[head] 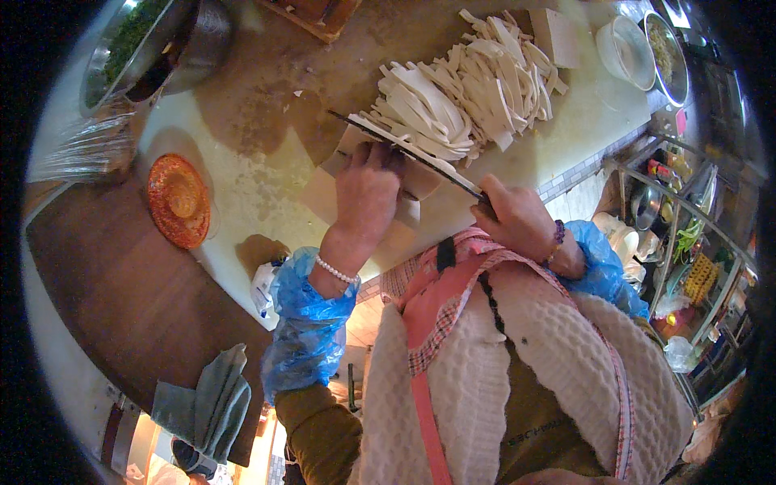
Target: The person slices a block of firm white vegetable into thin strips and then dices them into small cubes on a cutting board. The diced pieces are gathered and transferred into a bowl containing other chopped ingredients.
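My right hand (515, 215) grips the handle of a long-bladed knife (418, 159), its blade slanting up to the left. Against the near side of the blade, my left hand (373, 182) presses with curled fingers on pale, flat sheets of food (354, 142), perhaps dough or tofu. Just beyond the blade lies a heap of cut pale strips (424, 112), with a second, looser heap (500, 76) touching it farther right. A pale block (553, 37) stands at that heap's far end. The fingertips of my left hand are partly hidden by the knife.
A plate with red-orange food (180, 201) sits at the left. Metal bowls (203, 45), one holding chopped greens (133, 39), stand at the far left. A white tub (624, 51) and another bowl (665, 57) are at the far right. A rack with vegetables (682, 206) stands beside the counter.
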`<state>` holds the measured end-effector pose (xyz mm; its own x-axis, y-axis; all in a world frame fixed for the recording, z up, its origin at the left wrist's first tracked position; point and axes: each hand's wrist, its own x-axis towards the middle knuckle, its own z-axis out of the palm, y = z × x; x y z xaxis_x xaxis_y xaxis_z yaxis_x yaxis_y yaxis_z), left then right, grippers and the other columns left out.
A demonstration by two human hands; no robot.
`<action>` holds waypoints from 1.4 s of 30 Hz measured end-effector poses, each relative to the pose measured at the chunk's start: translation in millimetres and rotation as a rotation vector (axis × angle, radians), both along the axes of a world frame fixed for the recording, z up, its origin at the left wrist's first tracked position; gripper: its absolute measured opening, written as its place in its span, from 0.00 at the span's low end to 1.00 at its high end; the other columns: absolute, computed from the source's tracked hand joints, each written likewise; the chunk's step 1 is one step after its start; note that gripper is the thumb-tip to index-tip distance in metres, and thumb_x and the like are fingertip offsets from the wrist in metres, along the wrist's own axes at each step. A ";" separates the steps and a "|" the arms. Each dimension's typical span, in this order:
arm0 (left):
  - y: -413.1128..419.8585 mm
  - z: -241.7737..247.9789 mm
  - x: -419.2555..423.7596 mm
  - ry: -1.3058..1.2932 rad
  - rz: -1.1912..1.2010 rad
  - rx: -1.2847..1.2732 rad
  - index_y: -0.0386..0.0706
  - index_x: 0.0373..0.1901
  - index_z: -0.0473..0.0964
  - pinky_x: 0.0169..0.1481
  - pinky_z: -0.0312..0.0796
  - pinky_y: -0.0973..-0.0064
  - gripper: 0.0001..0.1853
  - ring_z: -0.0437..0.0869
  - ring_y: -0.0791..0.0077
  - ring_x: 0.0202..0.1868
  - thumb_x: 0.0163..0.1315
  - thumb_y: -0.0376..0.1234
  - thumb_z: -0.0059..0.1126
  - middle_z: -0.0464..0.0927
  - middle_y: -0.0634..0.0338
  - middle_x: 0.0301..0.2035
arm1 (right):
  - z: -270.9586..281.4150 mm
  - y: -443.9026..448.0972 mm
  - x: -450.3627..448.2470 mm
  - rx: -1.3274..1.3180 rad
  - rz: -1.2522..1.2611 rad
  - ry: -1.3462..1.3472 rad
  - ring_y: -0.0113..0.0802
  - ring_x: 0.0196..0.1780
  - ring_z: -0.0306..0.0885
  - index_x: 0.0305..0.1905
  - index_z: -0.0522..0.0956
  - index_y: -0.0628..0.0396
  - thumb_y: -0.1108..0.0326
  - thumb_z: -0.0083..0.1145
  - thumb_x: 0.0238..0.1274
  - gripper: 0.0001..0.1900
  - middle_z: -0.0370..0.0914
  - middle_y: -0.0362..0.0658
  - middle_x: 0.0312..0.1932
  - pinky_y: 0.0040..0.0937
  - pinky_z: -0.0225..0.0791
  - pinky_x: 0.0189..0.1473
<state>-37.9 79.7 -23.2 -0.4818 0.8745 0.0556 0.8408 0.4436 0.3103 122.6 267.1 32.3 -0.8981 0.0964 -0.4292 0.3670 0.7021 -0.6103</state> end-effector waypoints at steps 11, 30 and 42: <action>3.6 0.5 2.2 -0.043 0.038 -0.039 0.40 0.32 0.81 0.48 0.76 0.63 0.08 0.79 0.59 0.46 0.53 0.31 0.55 0.79 0.55 0.38 | -75.5 -11.4 -2.9 0.088 -0.040 0.074 0.61 0.29 0.77 0.44 0.66 0.56 0.62 0.56 0.61 0.14 0.77 0.57 0.23 0.58 0.69 0.31; 9.5 14.5 3.0 -0.198 0.117 0.114 0.38 0.48 0.78 0.55 0.74 0.59 0.17 0.79 0.52 0.49 0.56 0.31 0.63 0.78 0.51 0.47 | -22.6 27.7 -12.7 -0.391 -0.309 -0.355 0.35 0.21 0.75 0.44 0.75 0.61 0.61 0.63 0.58 0.16 0.75 0.45 0.21 0.37 0.69 0.25; 89.1 1.4 -27.4 -0.045 -0.076 0.283 0.40 0.48 0.79 0.62 0.69 0.60 0.15 0.76 0.54 0.55 0.61 0.35 0.60 0.77 0.50 0.49 | -22.2 33.0 -7.5 -0.880 -0.422 -0.309 0.20 0.18 0.69 0.44 0.74 0.61 0.67 0.62 0.61 0.12 0.71 0.34 0.20 0.23 0.61 0.18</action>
<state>-65.3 168.8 -21.7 -0.4227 0.8612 0.2823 0.8511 0.2702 0.4501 115.0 300.2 10.1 -0.7022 -0.0816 -0.7073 0.7090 -0.1719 -0.6840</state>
